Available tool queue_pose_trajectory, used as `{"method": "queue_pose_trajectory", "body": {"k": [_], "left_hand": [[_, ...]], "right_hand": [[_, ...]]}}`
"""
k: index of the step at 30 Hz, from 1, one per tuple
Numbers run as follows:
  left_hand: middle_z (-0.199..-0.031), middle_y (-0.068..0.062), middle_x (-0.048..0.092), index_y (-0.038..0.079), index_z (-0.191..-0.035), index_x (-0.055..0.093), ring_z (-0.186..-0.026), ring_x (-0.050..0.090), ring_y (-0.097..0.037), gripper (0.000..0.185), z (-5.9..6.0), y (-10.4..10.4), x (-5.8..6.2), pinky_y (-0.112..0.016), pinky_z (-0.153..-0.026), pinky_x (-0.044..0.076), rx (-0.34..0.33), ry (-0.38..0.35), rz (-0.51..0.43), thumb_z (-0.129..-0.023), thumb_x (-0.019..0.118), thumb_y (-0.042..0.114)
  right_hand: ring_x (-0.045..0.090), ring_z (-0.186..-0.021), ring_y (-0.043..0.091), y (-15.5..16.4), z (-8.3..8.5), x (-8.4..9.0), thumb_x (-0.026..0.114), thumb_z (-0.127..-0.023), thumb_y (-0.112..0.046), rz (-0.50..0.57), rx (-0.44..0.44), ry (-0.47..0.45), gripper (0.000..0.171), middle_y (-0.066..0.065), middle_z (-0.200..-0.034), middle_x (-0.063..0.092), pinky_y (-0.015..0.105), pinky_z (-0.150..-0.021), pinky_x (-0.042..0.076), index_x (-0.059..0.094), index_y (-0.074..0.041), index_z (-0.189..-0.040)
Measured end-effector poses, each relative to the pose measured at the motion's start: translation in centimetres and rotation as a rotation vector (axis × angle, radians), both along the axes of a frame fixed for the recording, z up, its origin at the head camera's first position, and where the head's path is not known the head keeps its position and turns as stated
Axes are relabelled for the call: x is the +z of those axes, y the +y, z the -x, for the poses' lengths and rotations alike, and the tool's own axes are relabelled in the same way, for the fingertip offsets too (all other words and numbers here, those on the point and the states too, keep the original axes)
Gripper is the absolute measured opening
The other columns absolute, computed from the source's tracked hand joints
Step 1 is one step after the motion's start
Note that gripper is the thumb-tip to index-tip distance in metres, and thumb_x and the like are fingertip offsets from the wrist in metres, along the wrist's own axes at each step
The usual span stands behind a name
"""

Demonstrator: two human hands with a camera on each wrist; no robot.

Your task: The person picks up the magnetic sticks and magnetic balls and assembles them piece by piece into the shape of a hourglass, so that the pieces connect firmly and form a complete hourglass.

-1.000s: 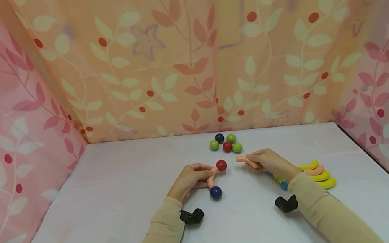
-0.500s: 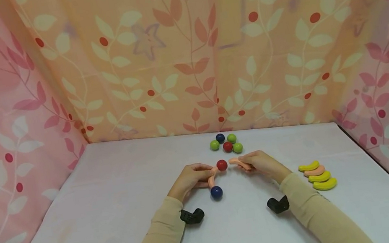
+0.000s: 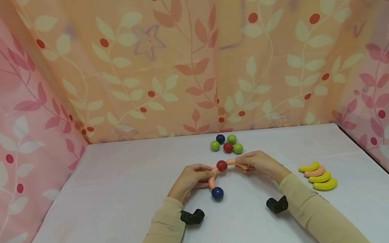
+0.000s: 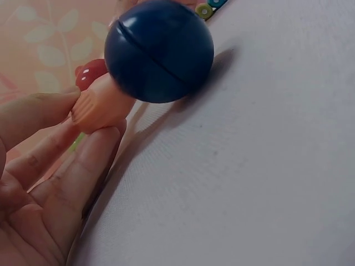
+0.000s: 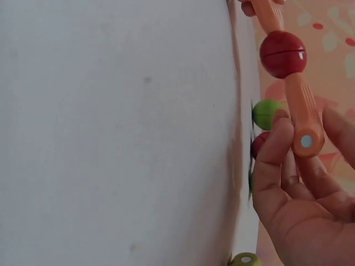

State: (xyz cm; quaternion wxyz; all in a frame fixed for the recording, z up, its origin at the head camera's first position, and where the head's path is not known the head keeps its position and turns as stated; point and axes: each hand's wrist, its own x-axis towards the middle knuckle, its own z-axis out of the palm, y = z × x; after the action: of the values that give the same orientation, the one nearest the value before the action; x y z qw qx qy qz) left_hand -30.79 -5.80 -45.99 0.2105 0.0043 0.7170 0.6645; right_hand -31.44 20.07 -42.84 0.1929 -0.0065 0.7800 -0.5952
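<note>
Right hand [image 3: 260, 163] holding peach rod [image 5: 299, 108] (against red ball [image 3: 222, 165])

Lighting reads bright, soft and warm; the leaf-patterned pink-orange curtain [image 3: 184, 55] glows as if backlit. I see faint shadows on the white tablecloth [image 3: 115, 202]. In the left wrist view the glossy dark-blue ball [image 4: 159, 50] carries a small glare spot and casts a soft shadow to its right; it is slightly soft-focused. The right wrist view is blurred beyond the red ball [image 5: 283, 54]. Head view bends at its edges.
</note>
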Motion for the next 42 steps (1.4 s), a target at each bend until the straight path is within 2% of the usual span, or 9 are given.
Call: {"method": "queue_pose_trajectory", "body": {"k": [5, 13, 21, 24, 28, 32, 42], "left_hand": [[-0.114, -0.010, 0.069, 0.007, -0.114, 0.071, -0.085, 0.069, -0.015, 0.032, 0.1, -0.2, 0.0, -0.029, -0.078, 0.061, -0.025, -0.002, 0.002, -0.086, 0.078, 0.019], [-0.103, -0.006, 0.074, 0.003, -0.114, 0.070, -0.084, 0.070, -0.012, 0.033, 0.0, -0.5, 0.2, -0.028, -0.079, 0.061, -0.048, 0.020, -0.010, -0.086, 0.077, 0.018], [-0.097, -0.006, 0.076, 0.003, -0.112, 0.070, -0.079, 0.071, -0.011, 0.035, 0.1, -0.4, 0.1, -0.028, -0.075, 0.061, -0.059, 0.027, 0.019, -0.084, 0.080, 0.021], [-0.102, -0.009, 0.076, 0.002, -0.113, 0.070, -0.083, 0.071, -0.011, 0.035, 0.1, -0.4, 0.1, -0.028, -0.077, 0.061, -0.039, 0.042, 0.018, -0.085, 0.078, 0.020], [-0.116, -0.013, 0.072, 0.000, -0.119, 0.068, -0.095, 0.071, -0.014, 0.036, 0.2, -0.3, -0.1, -0.029, -0.085, 0.060, -0.003, 0.069, 0.002, -0.088, 0.075, 0.019], [-0.127, -0.015, 0.066, 0.001, -0.125, 0.065, -0.105, 0.070, -0.018, 0.041, 0.1, -0.1, -0.1, -0.031, -0.094, 0.057, -0.002, 0.093, 0.006, -0.089, 0.075, 0.018], [-0.118, -0.011, 0.070, 0.003, -0.118, 0.069, -0.100, 0.068, -0.015, 0.035, -0.2, 0.3, 0.2, -0.030, -0.091, 0.057, -0.054, 0.146, 0.103, -0.087, 0.077, 0.016]], "right_hand": [[0.060, -0.080, 0.008, 0.2, 0.1, 0.0, 0.063, -0.097, -0.015, 0.002, 0.003, -0.008, 0.043, -0.003, -0.086, 0.067, 0.020, -0.075, 0.055, 0.057, 0.008, -0.133], [0.059, -0.082, 0.009, -0.4, 0.7, 0.1, 0.065, -0.096, -0.019, -0.053, -0.009, 0.000, 0.041, -0.003, -0.088, 0.068, 0.019, -0.075, 0.053, 0.062, 0.003, -0.130], [0.060, -0.079, 0.009, -0.9, 1.2, 0.1, 0.068, -0.094, -0.016, 0.001, -0.013, 0.014, 0.041, -0.001, -0.090, 0.074, 0.020, -0.071, 0.051, 0.062, 0.006, -0.128], [0.060, -0.078, 0.007, -1.1, 1.3, 0.0, 0.068, -0.094, -0.015, 0.004, -0.011, 0.023, 0.040, -0.003, -0.086, 0.074, 0.020, -0.071, 0.051, 0.063, 0.008, -0.127], [0.062, -0.079, 0.008, -1.4, 1.3, -0.1, 0.067, -0.094, -0.015, -0.011, -0.006, 0.024, 0.038, -0.004, -0.086, 0.073, 0.020, -0.075, 0.055, 0.064, 0.007, -0.125], [0.063, -0.081, 0.010, -1.8, 1.2, -0.1, 0.067, -0.095, -0.016, -0.020, -0.004, 0.008, 0.036, -0.002, -0.090, 0.073, 0.021, -0.078, 0.056, 0.066, 0.005, -0.124], [0.067, -0.086, 0.010, -2.1, 1.0, -0.1, 0.067, -0.095, -0.017, -0.024, -0.018, -0.004, 0.036, 0.005, -0.104, 0.075, 0.026, -0.087, 0.059, 0.066, 0.004, -0.124]]}}
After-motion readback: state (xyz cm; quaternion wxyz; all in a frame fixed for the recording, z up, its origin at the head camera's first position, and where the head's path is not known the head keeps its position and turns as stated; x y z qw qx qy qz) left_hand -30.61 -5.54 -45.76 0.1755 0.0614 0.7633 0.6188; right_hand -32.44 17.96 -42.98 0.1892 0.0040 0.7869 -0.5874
